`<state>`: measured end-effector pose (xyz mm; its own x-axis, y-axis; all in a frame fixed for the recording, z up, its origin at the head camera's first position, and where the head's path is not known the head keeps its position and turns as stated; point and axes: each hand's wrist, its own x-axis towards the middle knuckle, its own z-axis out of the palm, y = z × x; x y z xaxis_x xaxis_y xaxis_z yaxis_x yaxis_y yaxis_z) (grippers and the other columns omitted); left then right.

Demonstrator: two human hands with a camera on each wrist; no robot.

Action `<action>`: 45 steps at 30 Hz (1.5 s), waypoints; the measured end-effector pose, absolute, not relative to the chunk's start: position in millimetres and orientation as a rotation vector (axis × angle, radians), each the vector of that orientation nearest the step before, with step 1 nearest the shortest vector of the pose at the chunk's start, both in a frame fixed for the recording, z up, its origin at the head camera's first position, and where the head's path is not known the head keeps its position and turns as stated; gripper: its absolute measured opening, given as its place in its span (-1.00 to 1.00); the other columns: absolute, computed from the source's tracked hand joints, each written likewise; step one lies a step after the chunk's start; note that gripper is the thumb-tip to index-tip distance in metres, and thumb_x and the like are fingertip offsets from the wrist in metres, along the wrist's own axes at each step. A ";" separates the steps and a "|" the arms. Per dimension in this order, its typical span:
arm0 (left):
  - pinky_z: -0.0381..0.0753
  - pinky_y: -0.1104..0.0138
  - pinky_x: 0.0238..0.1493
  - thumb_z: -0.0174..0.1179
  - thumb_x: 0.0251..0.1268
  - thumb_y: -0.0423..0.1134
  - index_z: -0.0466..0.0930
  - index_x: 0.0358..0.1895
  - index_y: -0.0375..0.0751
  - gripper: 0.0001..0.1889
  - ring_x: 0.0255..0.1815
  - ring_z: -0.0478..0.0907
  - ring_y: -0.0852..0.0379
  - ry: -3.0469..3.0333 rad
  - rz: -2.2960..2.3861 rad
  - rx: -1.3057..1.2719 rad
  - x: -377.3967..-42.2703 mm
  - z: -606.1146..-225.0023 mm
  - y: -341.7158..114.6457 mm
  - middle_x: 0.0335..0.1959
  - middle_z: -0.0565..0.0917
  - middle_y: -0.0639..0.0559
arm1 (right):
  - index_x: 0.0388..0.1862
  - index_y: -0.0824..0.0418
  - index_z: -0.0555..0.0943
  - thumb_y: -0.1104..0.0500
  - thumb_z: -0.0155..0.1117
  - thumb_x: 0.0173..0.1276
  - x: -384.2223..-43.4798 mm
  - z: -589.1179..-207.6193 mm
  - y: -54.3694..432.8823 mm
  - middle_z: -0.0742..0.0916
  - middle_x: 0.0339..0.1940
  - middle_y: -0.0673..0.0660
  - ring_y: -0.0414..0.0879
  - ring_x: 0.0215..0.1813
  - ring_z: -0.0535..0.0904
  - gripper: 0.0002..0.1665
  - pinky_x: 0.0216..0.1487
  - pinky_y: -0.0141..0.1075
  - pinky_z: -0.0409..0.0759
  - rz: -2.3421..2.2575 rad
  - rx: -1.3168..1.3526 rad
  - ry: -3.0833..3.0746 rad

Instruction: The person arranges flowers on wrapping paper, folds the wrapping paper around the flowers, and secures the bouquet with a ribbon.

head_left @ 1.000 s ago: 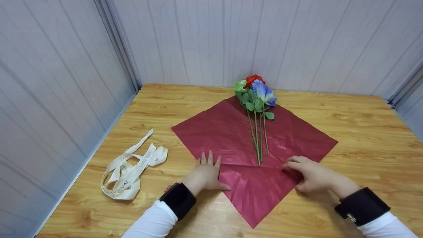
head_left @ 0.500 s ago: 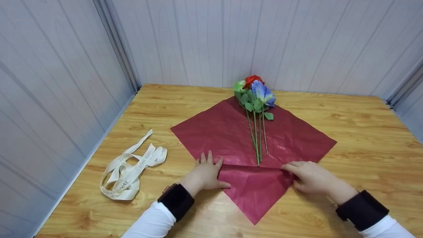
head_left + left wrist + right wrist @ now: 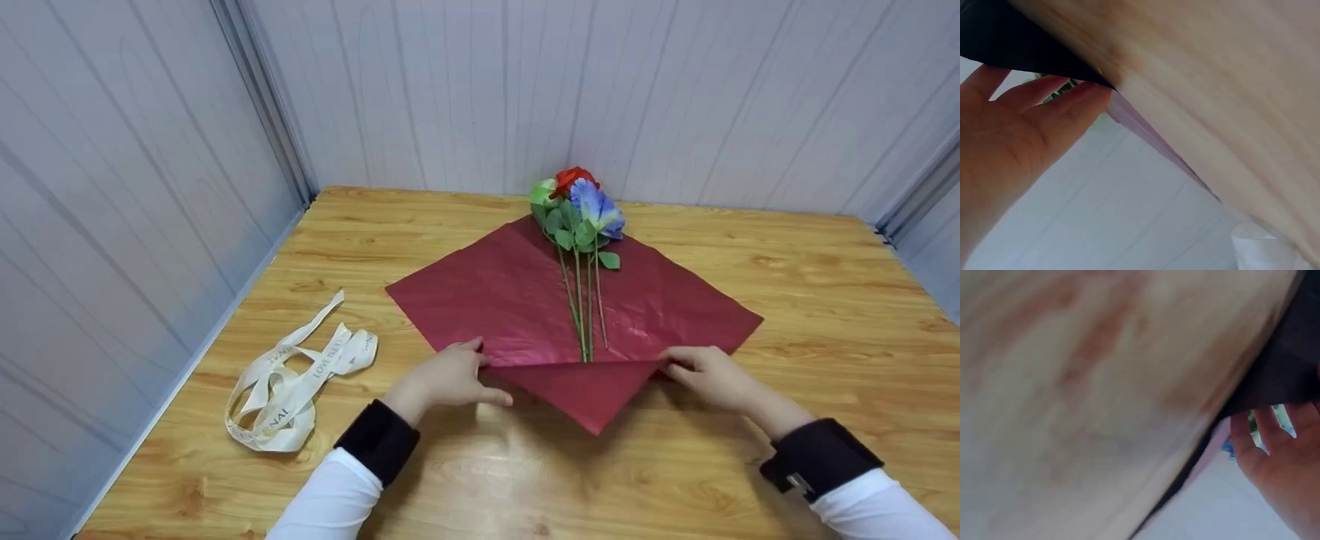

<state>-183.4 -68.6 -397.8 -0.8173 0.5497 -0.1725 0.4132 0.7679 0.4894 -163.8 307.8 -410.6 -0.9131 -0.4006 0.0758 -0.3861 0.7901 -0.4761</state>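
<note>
Panelled walls (image 3: 450, 97) stand behind and to the left of your wood-grain tabletop (image 3: 480, 487). On it, dark red wrapping paper (image 3: 487, 300) lies with a corner pointing away from you; its near corner is raised off the wood along a fold between your hands. The bunch of flowers (image 3: 583, 292) rests on the paper, stems toward you, lower ends reaching that fold. A loosely coiled cream printed ribbon (image 3: 300, 375) sits apart on the left. Your left hand (image 3: 446, 376) touches the fold's left end, fingers fairly straight and thumb held apart; your right hand (image 3: 709, 376) pinches its right end. Among the blooms are a ruffled blue flower (image 3: 598, 210), a red rose (image 3: 574, 181) and a pale green one (image 3: 543, 192).
</note>
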 end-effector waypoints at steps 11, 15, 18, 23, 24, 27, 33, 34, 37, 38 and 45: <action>0.54 0.05 -0.06 0.21 0.27 -0.21 0.61 -0.45 -0.33 -0.76 -0.18 0.60 -0.17 2.964 0.590 0.648 -199.8 -404.9 -65.8 -0.34 0.62 -0.20 | -0.41 0.19 0.54 0.22 0.14 0.39 -177.2 -412.6 304.7 0.55 -0.51 -0.02 -0.19 -0.41 0.38 -0.85 -0.30 -0.30 0.35 -0.807 -0.497 2.954; 0.56 0.07 -0.05 0.20 0.28 -0.21 0.64 -0.36 -0.33 -0.79 -0.14 0.61 -0.15 3.016 0.505 0.559 -201.5 -407.8 -60.9 -0.29 0.64 -0.18 | -0.47 0.20 0.48 0.26 0.16 0.37 -178.5 -413.3 303.2 0.45 -0.58 -0.04 -0.19 -0.47 0.33 -0.81 -0.35 -0.32 0.31 -0.781 -0.502 2.979; 0.56 0.07 -0.04 0.20 0.28 -0.20 0.66 -0.29 -0.35 -0.78 -0.13 0.60 -0.16 3.042 0.460 0.504 -200.9 -408.4 -56.9 -0.26 0.65 -0.17 | -0.50 0.20 0.46 0.28 0.17 0.36 -179.8 -412.8 302.2 0.41 -0.61 -0.05 -0.19 -0.49 0.30 -0.79 -0.37 -0.33 0.28 -0.770 -0.502 2.989; 0.56 0.05 -0.08 0.22 0.25 -0.18 0.68 -0.28 -0.33 -0.77 -0.13 0.55 -0.14 3.104 0.380 0.445 -201.0 -411.0 -49.2 -0.26 0.64 -0.16 | -0.49 0.21 0.50 0.27 0.21 0.32 -183.4 -412.9 302.7 0.45 -0.62 -0.03 -0.18 -0.49 0.31 -0.82 -0.39 -0.32 0.28 -0.757 -0.484 3.008; 0.55 0.04 -0.08 0.22 0.25 -0.18 0.68 -0.26 -0.33 -0.77 -0.12 0.54 -0.14 3.117 0.352 0.435 -201.0 -411.9 -47.7 -0.25 0.63 -0.16 | -0.47 0.21 0.52 0.27 0.22 0.32 -184.2 -413.1 303.1 0.47 -0.61 -0.03 -0.17 -0.48 0.32 -0.84 -0.38 -0.31 0.28 -0.753 -0.480 3.010; 0.53 0.04 -0.08 0.21 0.26 -0.16 0.62 -0.19 -0.34 -0.74 -0.10 0.52 -0.14 3.156 0.249 0.423 -200.1 -415.5 -44.1 -0.22 0.62 -0.17 | -0.42 0.24 0.57 0.28 0.24 0.29 -186.1 -414.6 304.0 0.51 -0.60 -0.02 -0.17 -0.48 0.35 -0.91 -0.37 -0.30 0.32 -0.738 -0.463 3.018; 0.51 0.06 -0.12 0.18 0.27 -0.16 0.48 -0.11 -0.33 -0.71 -0.12 0.53 -0.13 3.238 0.134 0.453 -195.6 -422.0 -41.3 -0.22 0.62 -0.18 | -0.39 0.28 0.59 0.29 0.26 0.26 -186.1 -416.4 301.6 0.56 -0.60 0.01 -0.16 -0.49 0.39 -0.94 -0.38 -0.28 0.36 -0.690 -0.464 3.043; 0.51 0.06 -0.12 0.18 0.27 -0.16 0.48 -0.11 -0.31 -0.72 -0.12 0.53 -0.13 3.247 0.120 0.458 -194.9 -422.6 -41.0 -0.22 0.62 -0.18 | -0.40 0.27 0.59 0.29 0.26 0.26 -185.7 -416.2 300.7 0.56 -0.61 0.01 -0.16 -0.50 0.39 -0.94 -0.38 -0.28 0.36 -0.679 -0.466 3.051; 0.46 0.07 -0.11 0.12 0.29 -0.23 0.52 0.00 -0.23 -0.74 -0.11 0.50 -0.12 3.272 0.013 0.502 -192.3 -424.2 -39.3 -0.21 0.58 -0.18 | -0.42 0.26 0.56 0.29 0.28 0.24 -184.4 -416.2 297.7 0.55 -0.63 0.01 -0.16 -0.52 0.40 -0.93 -0.42 -0.27 0.36 -0.637 -0.462 3.079; 0.44 0.08 -0.09 0.08 0.30 -0.25 0.54 0.04 -0.18 -0.72 -0.10 0.48 -0.11 3.286 -0.040 0.531 -191.1 -425.0 -38.4 -0.20 0.56 -0.18 | -0.42 0.26 0.55 0.29 0.29 0.23 -183.9 -416.1 296.4 0.54 -0.63 0.02 -0.14 -0.53 0.40 -0.92 -0.43 -0.26 0.36 -0.612 -0.463 3.093; 0.47 0.19 0.01 0.06 0.28 -0.28 0.61 0.09 -0.10 -0.67 -0.01 0.44 0.00 3.260 -0.357 0.959 -172.7 -429.5 -30.1 -0.07 0.53 -0.10 | -0.19 0.36 0.57 0.27 0.33 0.17 -178.8 -420.6 275.4 0.62 -0.29 0.26 0.19 -0.18 0.51 -0.76 -0.17 0.04 0.49 -0.375 -0.702 3.288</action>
<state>-172.7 -30.1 -429.5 -0.8076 0.5540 0.2021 0.4972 0.8240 -0.2717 -178.8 275.4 -420.6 -0.8862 -0.3710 0.2776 -0.4240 0.8909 -0.1629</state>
